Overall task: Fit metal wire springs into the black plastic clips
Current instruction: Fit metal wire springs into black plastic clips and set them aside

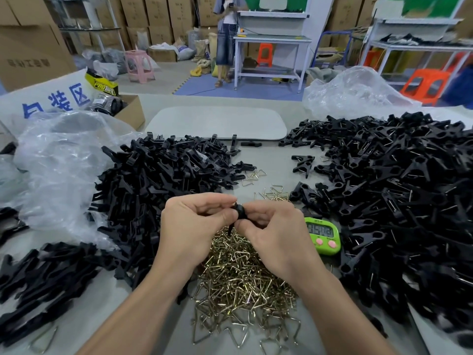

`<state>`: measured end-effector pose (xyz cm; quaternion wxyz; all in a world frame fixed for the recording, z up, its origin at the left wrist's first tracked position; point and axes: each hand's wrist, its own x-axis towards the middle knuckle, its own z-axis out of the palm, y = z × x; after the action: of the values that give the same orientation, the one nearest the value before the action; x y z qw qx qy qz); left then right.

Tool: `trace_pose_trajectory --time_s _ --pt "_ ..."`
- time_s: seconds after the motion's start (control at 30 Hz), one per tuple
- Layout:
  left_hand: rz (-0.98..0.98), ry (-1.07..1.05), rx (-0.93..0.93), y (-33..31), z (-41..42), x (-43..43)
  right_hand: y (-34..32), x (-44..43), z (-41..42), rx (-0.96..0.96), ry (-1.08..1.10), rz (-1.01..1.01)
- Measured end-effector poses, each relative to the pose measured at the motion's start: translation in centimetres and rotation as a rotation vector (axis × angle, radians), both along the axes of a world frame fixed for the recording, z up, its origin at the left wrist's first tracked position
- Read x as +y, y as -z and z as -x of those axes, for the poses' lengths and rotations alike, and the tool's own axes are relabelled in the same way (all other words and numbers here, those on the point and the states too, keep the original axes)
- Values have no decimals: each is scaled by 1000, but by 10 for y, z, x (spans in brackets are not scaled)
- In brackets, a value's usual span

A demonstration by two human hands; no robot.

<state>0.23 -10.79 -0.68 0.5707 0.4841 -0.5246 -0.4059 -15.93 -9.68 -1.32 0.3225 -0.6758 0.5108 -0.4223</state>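
Gripping one black plastic clip (239,212) between them, the left hand (194,226) and right hand (276,234) meet above the wire springs (238,278) heaped near the front edge of the tabletop (268,155). Fingers (212,201) of both hands are curled, pinching the clip's rounded head; its narrow end points down toward the springs. Unfitted clip parts (158,180) lie toward the left edge, sprung clips (396,201) toward the right. A green timer (323,233) sits just beside the right hand.
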Motion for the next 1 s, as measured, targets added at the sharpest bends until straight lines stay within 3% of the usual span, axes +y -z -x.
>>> trace_pose_trajectory --time_s 0.3,0.6,0.73,0.83,1.0 --pt "20 -13 -11 1 2 2 0 2 -4 110 32 27" --pt "58 22 41 -2 5 6 -3 2 -1 4 -11 -30" --pt "98 10 -21 -5 4 7 -5 4 -6 -16 -23 -33" --pt "36 172 -93 -6 0 7 -9 4 -3 -33 -5 -95" --pt "20 466 -181 -12 -9 3 -22 0 12 -306 -103 -322"
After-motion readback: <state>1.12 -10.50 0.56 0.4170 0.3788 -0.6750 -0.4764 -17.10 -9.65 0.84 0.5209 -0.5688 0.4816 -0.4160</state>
